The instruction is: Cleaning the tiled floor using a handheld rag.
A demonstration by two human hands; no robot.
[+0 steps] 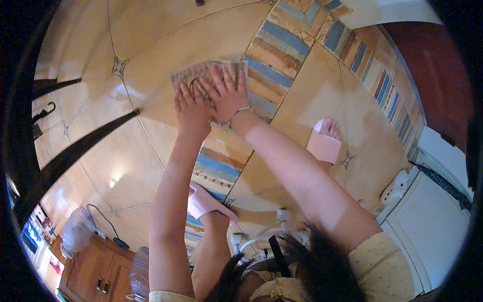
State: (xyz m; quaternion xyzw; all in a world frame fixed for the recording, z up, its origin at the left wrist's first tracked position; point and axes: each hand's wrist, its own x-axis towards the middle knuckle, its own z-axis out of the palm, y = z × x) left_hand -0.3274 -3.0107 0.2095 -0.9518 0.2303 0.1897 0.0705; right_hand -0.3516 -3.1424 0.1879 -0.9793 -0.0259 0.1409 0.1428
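A brownish-grey patterned cloth (pixel 188 75) lies spread on the tiled floor, partly over the striped tile band. My left hand (pixel 193 111) rests flat on its near left part, fingers apart. Just right of it, my right hand (pixel 227 96) presses on the cloth with fingers spread wide. The two hands touch or slightly overlap at the thumbs. A thin bracelet (pixel 238 114) circles my right wrist. Both palms and the cloth's middle are hidden under my hands.
My feet, in pink slippers (pixel 324 147), stand on the beige tile floor (pixel 166 30). Dark curved legs (pixel 85 146) of furniture reach in from the left. A wooden cabinet (pixel 90 269) stands lower left, a white cabinet door (pixel 427 221) at right, beside a white shoe (pixel 395 189).
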